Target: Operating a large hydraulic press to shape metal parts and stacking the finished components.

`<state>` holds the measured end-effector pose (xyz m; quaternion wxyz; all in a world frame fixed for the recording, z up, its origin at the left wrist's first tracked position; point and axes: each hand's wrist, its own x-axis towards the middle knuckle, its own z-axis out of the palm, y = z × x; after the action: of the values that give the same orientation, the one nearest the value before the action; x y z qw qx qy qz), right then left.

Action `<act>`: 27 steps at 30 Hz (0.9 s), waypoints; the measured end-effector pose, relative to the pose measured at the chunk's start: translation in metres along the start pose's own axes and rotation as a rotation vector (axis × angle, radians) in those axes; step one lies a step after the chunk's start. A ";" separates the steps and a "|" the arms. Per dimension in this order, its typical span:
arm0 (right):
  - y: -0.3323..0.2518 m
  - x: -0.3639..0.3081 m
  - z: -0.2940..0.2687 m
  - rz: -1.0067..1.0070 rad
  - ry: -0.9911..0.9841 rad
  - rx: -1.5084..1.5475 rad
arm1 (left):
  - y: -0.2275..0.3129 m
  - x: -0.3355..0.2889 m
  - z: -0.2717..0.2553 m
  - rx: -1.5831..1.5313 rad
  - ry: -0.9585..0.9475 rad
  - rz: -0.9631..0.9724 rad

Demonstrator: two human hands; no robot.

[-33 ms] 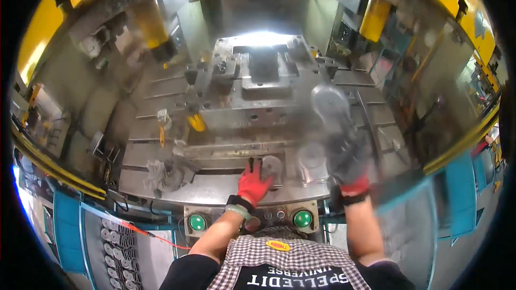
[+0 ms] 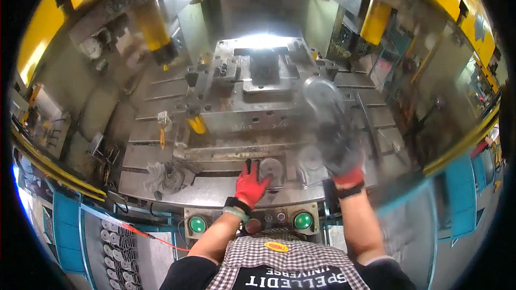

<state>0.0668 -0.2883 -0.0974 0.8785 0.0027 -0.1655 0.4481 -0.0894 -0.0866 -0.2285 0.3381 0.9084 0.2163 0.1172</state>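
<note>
Right hand (image 2: 338, 147), grey glove with red cuff, grips a round metal disc (image 2: 321, 94) and holds it up over the press bed (image 2: 226, 153), just right of the die block (image 2: 263, 72); motion blur there. Left hand (image 2: 250, 185), red glove, is flat and open, fingers touching a second disc (image 2: 271, 171) at the bed's front edge. My read: seat the raised disc square and flat, clear both hands off the bed before touching the green buttons (image 2: 197, 224).
</note>
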 end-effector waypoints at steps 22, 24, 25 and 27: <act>0.071 0.199 0.013 -0.125 0.056 -0.412 | -0.098 -0.036 -0.064 -0.041 0.104 -0.136; 0.069 0.164 0.017 -0.010 0.038 -0.436 | -0.092 -0.040 -0.068 -0.081 0.054 -0.130; 0.068 0.144 0.012 0.054 0.031 -0.444 | -0.081 -0.048 -0.080 -0.121 0.010 -0.149; 0.061 0.082 -0.012 0.114 -0.018 -1.021 | -0.088 -0.064 -0.086 -0.149 -0.066 -0.177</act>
<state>0.0666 -0.1851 -0.0929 0.7407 -0.4317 -0.3707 0.3572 -0.2040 -0.0085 -0.2272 0.4205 0.8616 0.2749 0.0726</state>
